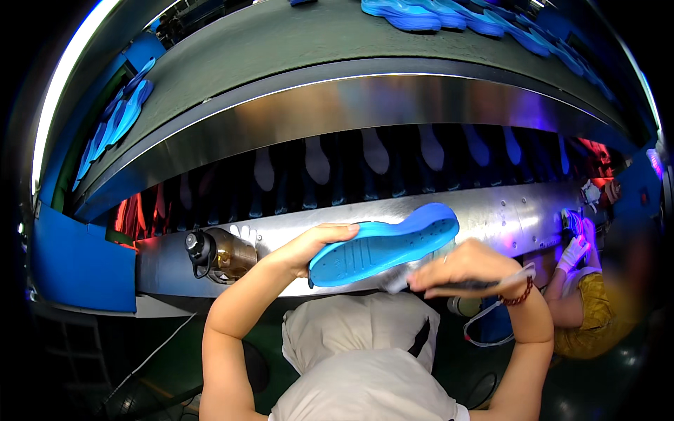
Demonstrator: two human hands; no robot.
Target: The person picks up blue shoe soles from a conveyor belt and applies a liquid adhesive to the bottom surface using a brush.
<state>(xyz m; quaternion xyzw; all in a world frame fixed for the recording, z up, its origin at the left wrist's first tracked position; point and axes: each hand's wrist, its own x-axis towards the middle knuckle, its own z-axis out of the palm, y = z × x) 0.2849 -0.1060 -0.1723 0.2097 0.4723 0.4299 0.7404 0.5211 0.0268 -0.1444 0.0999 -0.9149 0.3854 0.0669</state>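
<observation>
My left hand grips a bright blue shoe sole at its left end, thumb on the upper rim. The sole is tilted with its hollowed, ribbed inside toward me, and its right end is raised. Close to its lower right edge, my right hand is closed around a slim brush with a dark handle. A pale, blurred tip shows to the left of those fingers, beside the sole. Whether it touches the sole I cannot tell. A beaded bracelet circles my right wrist.
A metal ledge runs ahead, with an amber bottle at left. Beyond it, a rack holds several hanging soles. Blue soles lie on the green conveyor belt above. At right, a co-worker's gloved hand handles another sole.
</observation>
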